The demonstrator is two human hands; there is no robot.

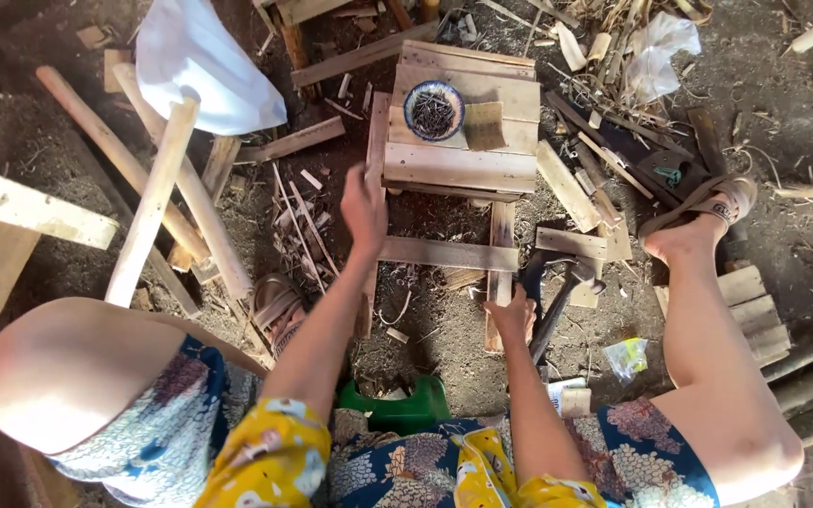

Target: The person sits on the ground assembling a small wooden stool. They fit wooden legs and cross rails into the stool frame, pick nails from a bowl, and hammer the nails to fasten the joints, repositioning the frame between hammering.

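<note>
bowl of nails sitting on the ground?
No, the bowl of nails sits on top of the wooden stool, beside a small brown pad.

light: soft daylight, medium bright, a bit stronger on the left | shadows: weak, short, under the stool [458, 141] and planks | glare: white cloth [201, 66] far left and near left knee [68, 372] washed out | focus: centre sharp, no motion blur | edges: wide lens bends the near corners
</note>
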